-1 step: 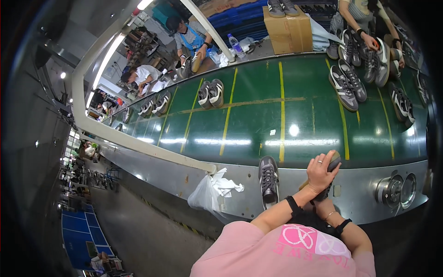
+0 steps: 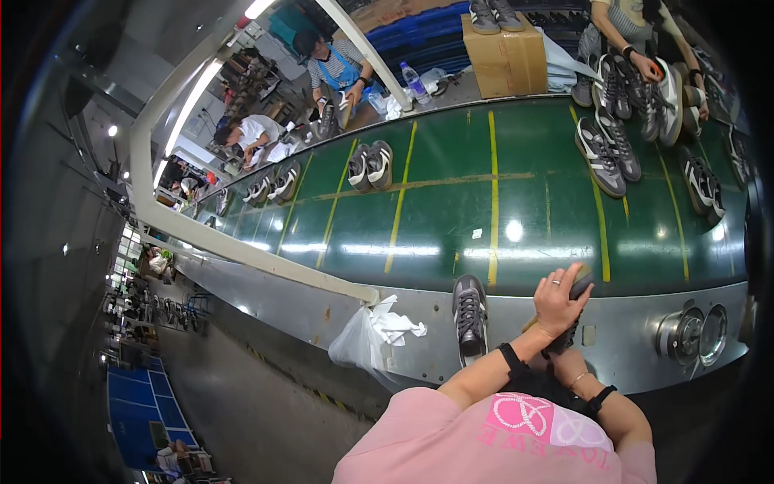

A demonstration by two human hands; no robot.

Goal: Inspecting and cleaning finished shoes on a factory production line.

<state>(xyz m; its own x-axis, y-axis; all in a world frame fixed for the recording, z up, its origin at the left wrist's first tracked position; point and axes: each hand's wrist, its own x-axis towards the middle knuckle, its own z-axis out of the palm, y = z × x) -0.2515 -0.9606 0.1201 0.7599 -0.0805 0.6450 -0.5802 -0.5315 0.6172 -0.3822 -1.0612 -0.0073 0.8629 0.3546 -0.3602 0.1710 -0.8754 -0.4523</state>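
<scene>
Above the near metal edge, my left hand (image 2: 556, 302) is closed around a dark sneaker (image 2: 567, 337) with a gum-coloured sole; its rounded toe end sticks out past my fingers. My right hand (image 2: 569, 367) is at the lower end of the same sneaker, under my left hand. The fingers of that hand are hidden, so their grip does not show. A second grey sneaker (image 2: 469, 316), black-laced with pale side stripes, stands on the metal ledge to the left of my hands, its toe pointing away from me.
A green conveyor belt (image 2: 451, 218) with yellow lines runs across, carrying a pair of sneakers (image 2: 370, 165) and more pairs right (image 2: 608, 153). A white frame post (image 2: 266, 262) and plastic bag (image 2: 355, 339) stand left. Co-workers handle shoes beyond the belt, near a cardboard box (image 2: 505, 64).
</scene>
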